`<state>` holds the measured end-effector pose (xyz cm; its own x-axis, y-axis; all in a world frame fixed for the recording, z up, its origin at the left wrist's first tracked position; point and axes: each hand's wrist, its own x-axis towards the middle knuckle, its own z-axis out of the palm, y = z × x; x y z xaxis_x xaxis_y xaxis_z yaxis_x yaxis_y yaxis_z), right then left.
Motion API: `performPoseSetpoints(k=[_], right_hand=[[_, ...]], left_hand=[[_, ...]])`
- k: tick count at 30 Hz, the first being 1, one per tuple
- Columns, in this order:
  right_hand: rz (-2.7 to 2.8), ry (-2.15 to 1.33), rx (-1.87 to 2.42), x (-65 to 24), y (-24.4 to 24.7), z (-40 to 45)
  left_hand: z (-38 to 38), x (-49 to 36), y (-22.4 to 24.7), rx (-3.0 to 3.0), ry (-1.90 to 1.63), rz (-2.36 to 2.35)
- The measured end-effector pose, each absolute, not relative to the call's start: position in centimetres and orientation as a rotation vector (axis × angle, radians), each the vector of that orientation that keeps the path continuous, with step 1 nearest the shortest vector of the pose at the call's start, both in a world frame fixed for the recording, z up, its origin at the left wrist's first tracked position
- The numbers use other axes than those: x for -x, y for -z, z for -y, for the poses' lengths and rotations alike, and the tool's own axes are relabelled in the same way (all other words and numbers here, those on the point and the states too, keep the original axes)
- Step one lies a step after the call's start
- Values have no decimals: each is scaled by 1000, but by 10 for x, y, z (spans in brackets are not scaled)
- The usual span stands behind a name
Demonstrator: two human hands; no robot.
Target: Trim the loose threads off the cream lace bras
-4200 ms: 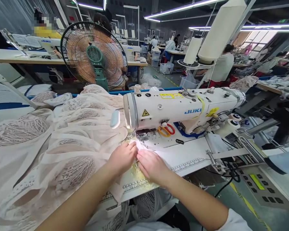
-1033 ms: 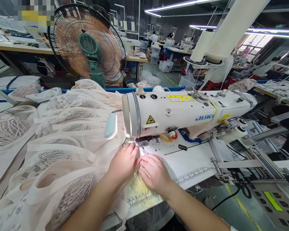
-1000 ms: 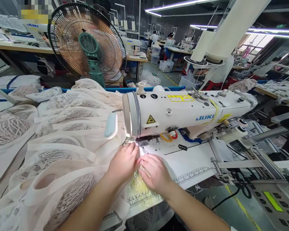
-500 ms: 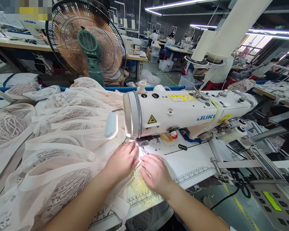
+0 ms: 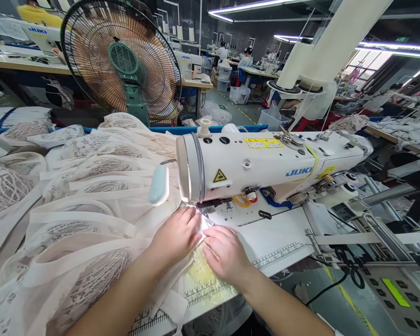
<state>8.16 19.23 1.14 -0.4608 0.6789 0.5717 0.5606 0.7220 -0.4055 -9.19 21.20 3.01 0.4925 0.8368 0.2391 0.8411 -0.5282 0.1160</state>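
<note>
A white sewing machine (image 5: 245, 163) marked JUKI stands before me, its needle area lit by a small lamp (image 5: 159, 185). Under the machine's head lies pale fabric (image 5: 200, 232), which seems to belong to a cream lace bra from the pile (image 5: 101, 219) on the left. My left hand (image 5: 178, 233) is closed on this fabric, fingers bent and pressed down near the needle. Just to its right, my right hand (image 5: 226, 252) pinches the fabric's edge between thumb and fingers. The presser foot and fingertips are partly hidden.
Printed rulers and yellow tape (image 5: 201, 270) mark the table. A small black blade (image 5: 265, 214) and an orange ring (image 5: 241, 200) lie by the machine. Thread cones (image 5: 296, 65) rise behind, beside a large fan (image 5: 122, 60). A control panel (image 5: 395, 294) sits lower right.
The view has shifted slightly, moving the fan and pile a little left in the picture. Both hands keep nearly the same place and hold on the fabric.
</note>
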Motion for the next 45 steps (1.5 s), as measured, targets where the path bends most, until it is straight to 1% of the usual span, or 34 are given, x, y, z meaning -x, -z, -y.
performPoseSetpoints(k=[26,45], right_hand=[[2156,-227,946,-82,-11,-192],[2152,-195,920,-82,-10,-195]], left_hand=[[-211,92,-31,2688,417,1548],[-220,96,-35,2670,332,1499]])
